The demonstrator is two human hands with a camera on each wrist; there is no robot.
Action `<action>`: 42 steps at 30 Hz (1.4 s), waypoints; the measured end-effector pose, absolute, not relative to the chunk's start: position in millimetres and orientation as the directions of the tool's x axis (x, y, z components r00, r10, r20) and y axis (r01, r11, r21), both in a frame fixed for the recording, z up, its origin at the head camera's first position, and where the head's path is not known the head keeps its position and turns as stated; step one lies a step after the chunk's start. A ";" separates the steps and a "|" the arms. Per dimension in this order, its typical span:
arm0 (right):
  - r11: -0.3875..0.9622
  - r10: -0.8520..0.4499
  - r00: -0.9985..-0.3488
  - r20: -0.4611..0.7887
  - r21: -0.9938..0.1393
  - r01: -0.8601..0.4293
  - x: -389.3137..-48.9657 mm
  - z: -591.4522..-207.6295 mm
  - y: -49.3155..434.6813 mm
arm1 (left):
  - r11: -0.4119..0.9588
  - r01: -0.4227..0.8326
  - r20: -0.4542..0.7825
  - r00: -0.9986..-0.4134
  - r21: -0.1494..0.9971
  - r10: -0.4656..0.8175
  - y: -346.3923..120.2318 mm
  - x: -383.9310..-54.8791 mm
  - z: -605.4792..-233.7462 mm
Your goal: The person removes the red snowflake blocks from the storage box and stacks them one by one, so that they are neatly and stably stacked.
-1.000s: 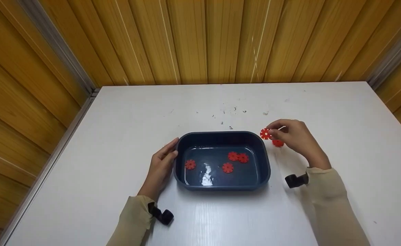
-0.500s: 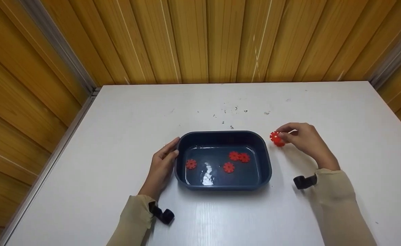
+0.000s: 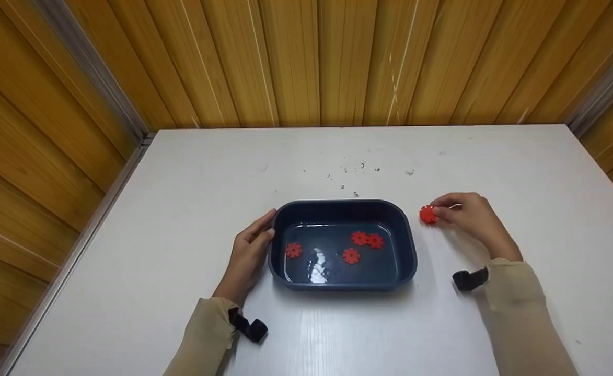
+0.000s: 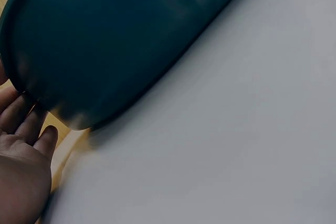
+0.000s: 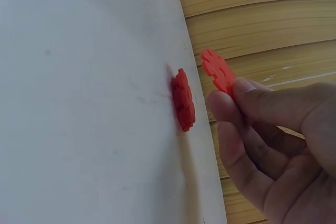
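Observation:
My right hand pinches a red notched plastic disc between thumb and forefinger. In the right wrist view the disc is held close above a small stack of similar red discs on the table. From the head view the held disc overlaps that stack. My left hand rests with fairly straight fingers against the left side of a dark blue rectangular basin. Inside it, two red discs overlap at the right, one disc lies just in front of them, and another disc lies at the left.
The white table has dark scuff marks behind the basin. Its far edge meets a wood-patterned panel wall. A metal frame rail runs along the left edge. Each wrist wears a small black camera.
My right hand has moved right and slightly nearer, carrying the disc from beside the basin's corner to over the discs on the table. My left hand stays at the basin.

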State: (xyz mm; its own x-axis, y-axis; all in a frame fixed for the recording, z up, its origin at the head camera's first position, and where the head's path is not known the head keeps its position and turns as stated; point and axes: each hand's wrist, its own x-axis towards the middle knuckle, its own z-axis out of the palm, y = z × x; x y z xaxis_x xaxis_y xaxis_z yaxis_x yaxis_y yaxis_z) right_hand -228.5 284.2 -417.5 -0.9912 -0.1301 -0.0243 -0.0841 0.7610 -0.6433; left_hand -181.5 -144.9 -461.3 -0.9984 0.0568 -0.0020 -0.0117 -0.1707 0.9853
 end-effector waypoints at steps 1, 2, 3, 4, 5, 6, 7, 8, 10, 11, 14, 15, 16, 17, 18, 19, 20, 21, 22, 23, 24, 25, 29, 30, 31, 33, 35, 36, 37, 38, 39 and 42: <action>0.760 -0.125 -0.992 -0.032 -0.646 -0.075 -228.8 -418.5 285.0 | -0.169 -0.011 -0.002 -0.998 0.985 0.056 -144.6 -181.5 -461.0; 0.759 -0.122 -0.992 -0.036 -0.647 -0.069 -228.9 -419.2 285.7 | -0.167 -0.012 -0.002 -0.998 0.986 0.056 -144.3 -181.6 -460.7; 0.760 -0.119 -0.992 -0.036 -0.647 -0.068 -229.2 -419.8 286.4 | -0.163 -0.011 -0.002 -0.998 0.986 0.056 -144.1 -181.7 -460.5; 0.760 -0.116 -0.993 -0.036 -0.647 -0.065 -229.4 -420.3 286.9 | -0.158 -0.009 0.000 -0.998 0.987 0.055 -143.8 -181.6 -460.0; 0.761 -0.113 -0.993 -0.036 -0.645 -0.063 -229.6 -420.8 287.4 | -0.157 -0.008 0.001 -0.999 0.988 0.054 -143.6 -181.4 -459.7; 0.762 -0.109 -0.993 -0.037 -0.644 -0.060 -229.7 -421.0 287.7 | -0.160 -0.007 0.002 -0.999 0.987 0.054 -143.3 -181.3 -459.4; 0.763 -0.107 -0.994 -0.036 -0.643 -0.059 -230.0 -421.3 288.0 | -0.163 -0.006 0.003 -0.999 0.987 0.053 -143.3 -181.2 -459.2; 0.763 -0.106 -0.994 -0.038 -0.644 -0.057 -230.1 -421.4 288.0 | -0.167 -0.005 0.004 -0.999 0.986 0.053 -143.2 -181.0 -459.0; 0.761 -0.103 -0.994 -0.048 -0.647 -0.047 -230.8 -421.7 287.9 | -0.179 -0.004 0.005 -0.999 0.984 0.051 -143.4 -180.5 -458.6; 0.760 -0.102 -0.993 -0.053 -0.648 -0.044 -231.1 -421.8 287.7 | -0.189 -0.006 0.004 -0.999 0.982 0.051 -143.5 -180.3 -458.6; 0.758 -0.096 -0.994 -0.061 -0.652 -0.033 -231.8 -422.1 287.6 | -0.199 -0.008 0.002 -0.999 0.980 0.051 -144.1 -180.1 -458.8; 0.758 -0.092 -0.994 -0.061 -0.652 -0.030 -232.0 -422.2 287.7 | -0.198 -0.009 0.002 -0.999 0.980 0.051 -144.3 -180.1 -459.0; 0.759 -0.087 -0.994 -0.062 -0.651 -0.025 -232.1 -422.4 287.9 | -0.196 -0.010 0.000 -0.999 0.981 0.050 -144.5 -180.1 -459.1; 0.760 -0.081 -0.995 -0.062 -0.650 -0.021 -232.2 -422.6 288.1 | -0.194 -0.012 -0.002 -0.999 0.981 0.047 -144.7 -180.1 -459.3; 0.761 -0.074 -0.995 -0.062 -0.649 -0.016 -232.4 -422.8 288.3 | -0.189 -0.012 -0.004 -0.999 0.982 0.045 -144.8 -180.2 -459.5; 0.761 -0.067 -0.996 -0.063 -0.649 -0.010 -232.4 -423.0 288.4 | -0.183 -0.013 -0.005 -0.999 0.983 0.044 -145.0 -180.4 -459.7; 0.760 -0.060 -0.996 -0.064 -0.650 -0.004 -232.5 -423.3 288.6 | -0.178 -0.013 -0.005 -0.999 0.984 0.043 -145.1 -180.5 -459.9; 0.758 -0.053 -0.996 -0.068 -0.652 0.004 -232.4 -423.5 288.6 | -0.177 -0.014 -0.006 -0.999 0.984 0.041 -145.0 -180.5 -460.0; 0.756 -0.047 -0.996 -0.071 -0.654 0.010 -232.3 -423.8 288.7 | -0.178 -0.015 -0.008 -0.999 0.984 0.040 -145.0 -180.7 -460.1; 0.755 -0.043 -0.996 -0.072 -0.656 0.015 -232.1 -423.9 288.6 | -0.182 -0.015 -0.008 -0.999 0.983 0.039 -144.8 -180.8 -460.1; 0.755 -0.040 -0.997 -0.071 -0.655 0.016 -231.9 -424.1 288.6 | -0.179 -0.013 -0.005 -0.999 0.984 0.043 -144.6 -180.8 -460.1; 0.755 -0.038 -0.997 -0.067 -0.655 0.015 -231.6 -424.3 288.7 | -0.178 -0.011 -0.003 -0.999 0.984 0.046 -144.5 -180.9 -460.0; 0.754 -0.030 -0.997 -0.068 -0.656 0.023 -230.3 -425.0 288.8 | -0.177 -0.008 0.002 -0.999 0.984 0.053 -144.1 -181.2 -460.5; 0.752 -0.026 -0.997 -0.073 -0.659 0.028 -230.1 -425.3 289.0 | -0.171 -0.007 0.003 -0.998 0.985 0.055 -144.1 -181.3 -460.7; 0.747 -0.022 -0.996 -0.082 -0.664 0.039 -230.0 -425.3 289.0 | -0.175 -0.007 0.002 -0.999 0.985 0.054 -144.2 -181.4 -460.9; 0.738 -0.014 -0.994 -0.104 -0.673 0.060 -230.0 -425.3 288.9 | -0.182 -0.009 0.000 -0.999 0.983 0.053 -144.3 -181.2 -460.9; 0.731 -0.009 -0.993 -0.119 -0.679 0.075 -230.5 -425.5 288.9 | -0.189 -0.011 0.000 -0.998 0.982 0.055 -144.4 -181.3 -460.7; 0.728 -0.008 -0.992 -0.124 -0.681 0.079 -230.7 -425.5 288.9 | -0.194 -0.013 -0.002 -0.998 0.981 0.055 -144.4 -181.2 -460.4; 0.727 -0.008 -0.992 -0.129 -0.682 0.083 -230.8 -425.3 288.8 | -0.199 -0.015 -0.004 -0.998 0.980 0.056 -144.4 -181.2 -460.1; 0.725 -0.008 -0.991 -0.131 -0.683 0.085 -230.9 -425.4 288.9 | -0.201 -0.018 -0.007 -0.998 0.980 0.056 -144.4 -181.1 -459.9; 0.724 -0.008 -0.991 -0.132 -0.685 0.086 -231.0 -425.4 288.8 | -0.198 -0.020 -0.009 -0.998 0.980 0.056 -144.4 -181.1 -459.6; 0.723 -0.004 -0.990 -0.138 -0.684 0.092 -231.2 -425.4 288.4 | -0.188 -0.023 -0.013 -0.999 0.982 0.051 -144.4 -181.0 -459.4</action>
